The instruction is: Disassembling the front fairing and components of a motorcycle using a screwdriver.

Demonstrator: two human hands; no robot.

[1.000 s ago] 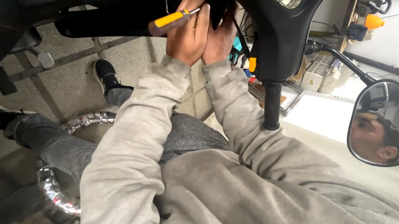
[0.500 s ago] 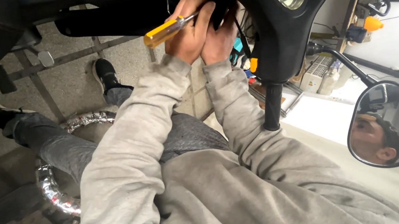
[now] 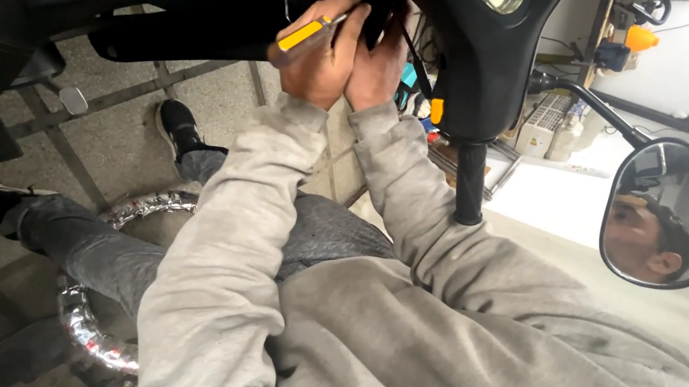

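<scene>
While the left hand (image 3: 322, 63) is wrapping its grip around the yellow-handled screwdriver (image 3: 303, 35), the right hand (image 3: 377, 64) is pressing beside it under the scooter dash (image 3: 480, 61); its grip is hidden. The tool is looking light, rigid (handle best held mid-length).

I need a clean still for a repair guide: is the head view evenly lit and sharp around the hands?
Head view: uneven; the scooter's black handlebar housing sits dark, the right background is blown out white; both hands and the yellow-handled screwdriver look reasonably sharp; wide-angle tilt bends the edges.
</scene>
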